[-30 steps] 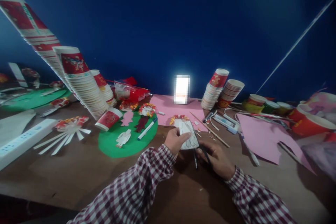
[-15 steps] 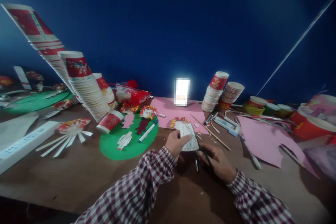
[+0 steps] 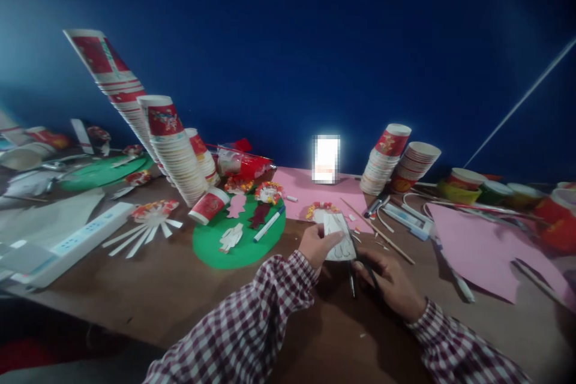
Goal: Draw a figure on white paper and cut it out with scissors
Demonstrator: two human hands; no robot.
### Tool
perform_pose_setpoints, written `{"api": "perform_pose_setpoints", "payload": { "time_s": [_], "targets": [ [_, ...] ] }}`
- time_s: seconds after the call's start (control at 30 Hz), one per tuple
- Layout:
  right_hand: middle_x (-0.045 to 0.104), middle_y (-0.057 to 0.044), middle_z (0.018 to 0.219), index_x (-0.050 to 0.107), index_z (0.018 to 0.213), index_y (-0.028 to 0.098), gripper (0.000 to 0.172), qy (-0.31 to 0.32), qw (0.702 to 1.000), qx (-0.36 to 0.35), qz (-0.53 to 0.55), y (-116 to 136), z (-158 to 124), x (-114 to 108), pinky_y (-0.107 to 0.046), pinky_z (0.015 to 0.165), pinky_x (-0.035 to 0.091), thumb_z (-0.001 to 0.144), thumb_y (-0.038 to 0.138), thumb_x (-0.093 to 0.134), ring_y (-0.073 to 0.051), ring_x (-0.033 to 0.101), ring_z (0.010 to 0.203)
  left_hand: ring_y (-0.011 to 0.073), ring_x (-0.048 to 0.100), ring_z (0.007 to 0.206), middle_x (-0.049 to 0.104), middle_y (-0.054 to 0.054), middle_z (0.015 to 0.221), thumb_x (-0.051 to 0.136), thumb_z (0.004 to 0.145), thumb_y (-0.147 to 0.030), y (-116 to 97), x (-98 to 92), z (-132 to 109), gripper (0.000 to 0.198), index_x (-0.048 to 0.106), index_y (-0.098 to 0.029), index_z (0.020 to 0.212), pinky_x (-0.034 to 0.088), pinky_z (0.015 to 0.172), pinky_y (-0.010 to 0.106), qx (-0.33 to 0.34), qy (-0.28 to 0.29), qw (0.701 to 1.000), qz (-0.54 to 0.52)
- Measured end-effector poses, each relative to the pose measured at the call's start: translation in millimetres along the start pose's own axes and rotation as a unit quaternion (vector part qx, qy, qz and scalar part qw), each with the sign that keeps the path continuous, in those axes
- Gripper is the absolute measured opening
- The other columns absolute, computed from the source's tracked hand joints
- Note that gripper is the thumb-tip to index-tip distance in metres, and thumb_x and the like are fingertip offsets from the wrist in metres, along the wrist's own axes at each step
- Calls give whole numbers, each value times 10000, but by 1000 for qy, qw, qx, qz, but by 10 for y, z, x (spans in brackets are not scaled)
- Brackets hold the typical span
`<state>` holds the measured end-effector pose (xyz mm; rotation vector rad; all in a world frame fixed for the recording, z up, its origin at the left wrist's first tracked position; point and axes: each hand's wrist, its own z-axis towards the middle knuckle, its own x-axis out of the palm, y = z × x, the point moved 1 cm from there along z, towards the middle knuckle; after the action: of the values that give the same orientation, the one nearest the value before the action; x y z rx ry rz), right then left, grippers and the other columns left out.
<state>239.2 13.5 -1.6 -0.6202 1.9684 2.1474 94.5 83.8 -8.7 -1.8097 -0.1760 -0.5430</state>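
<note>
My left hand [image 3: 316,247] pinches a small piece of white paper [image 3: 341,245] with a figure outlined on it, the thumb lying across its front. My right hand [image 3: 391,279] is closed around a pair of dark-handled scissors [image 3: 352,285], which sit against the paper's lower right side. Just beyond the paper lies a fringed red and yellow cup piece [image 3: 317,209]. To the left, a green paper circle [image 3: 211,249] carries a white cut-out figure [image 3: 231,237], a pink one [image 3: 236,206], a dark red one [image 3: 260,215] and a marker [image 3: 269,225].
Tall stacks of paper cups [image 3: 168,144] lean at the left, with shorter cup stacks [image 3: 384,156] at the back right. A bright phone [image 3: 326,159] stands on pink paper [image 3: 292,192]. A power strip [image 3: 76,243] is far left, a thin stick [image 3: 382,234] and more pink paper [image 3: 477,252] right.
The whole scene has shifted right in view as my head turned left. Both hands keep hold of the paper and the scissors, with little visible change between them.
</note>
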Motion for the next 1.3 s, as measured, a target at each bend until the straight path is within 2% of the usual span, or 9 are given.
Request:
{"api": "perform_pose_setpoints", "payload": {
  "time_s": [0.13, 0.3, 0.47, 0.87, 1.0, 1.3],
  "targets": [
    [598, -9, 690, 611, 1044, 174, 318, 2, 1000, 0, 0, -16, 10, 1, -224, 517, 429, 803, 371, 546, -140, 514, 582, 145, 588, 585, 644, 51, 659, 794, 456, -347, -23, 18, -22, 395, 641, -89, 713, 482, 597, 278, -2, 10, 1000, -11],
    [579, 5, 649, 610, 1039, 165, 327, 5, 1000, 9, 7, -65, 12, 6, -223, 515, 425, 802, 379, 541, -135, 502, 564, 144, 581, 574, 636, 45, 638, 798, 433, -343, -55, 45, -46, 408, 642, -84, 706, 479, 588, 282, -8, 10, 1000, -21],
    [611, -17, 728, 608, 1053, 169, 332, -2, 1000, 5, -6, -83, 11, 4, -233, 541, 438, 801, 374, 537, -154, 526, 611, 137, 579, 573, 641, 56, 655, 795, 439, -324, -46, 38, -42, 408, 647, -75, 726, 477, 571, 268, -11, 9, 1000, -23],
    [561, 4, 656, 597, 1058, 184, 300, 9, 1000, 16, 9, -87, 21, 3, -217, 498, 413, 803, 332, 543, -137, 488, 564, 153, 593, 619, 649, 72, 715, 768, 492, -309, 5, 25, -15, 389, 653, -77, 782, 492, 610, 291, -9, 21, 999, -25],
    [586, -4, 723, 595, 1066, 191, 296, 12, 1000, 7, 12, -96, 21, 6, -219, 523, 429, 806, 321, 542, -136, 505, 589, 138, 583, 600, 644, 59, 696, 761, 504, -299, 7, 22, -4, 363, 652, -82, 773, 488, 599, 275, -5, 22, 999, -26],
    [611, -16, 734, 598, 1072, 182, 316, 7, 1000, -4, -3, -68, 19, 0, -239, 583, 458, 813, 348, 529, -163, 549, 656, 141, 586, 600, 652, 59, 694, 754, 519, -306, 39, 5, 9, 347, 654, -86, 769, 485, 581, 265, 1, 14, 1000, -2]
  ]
}}
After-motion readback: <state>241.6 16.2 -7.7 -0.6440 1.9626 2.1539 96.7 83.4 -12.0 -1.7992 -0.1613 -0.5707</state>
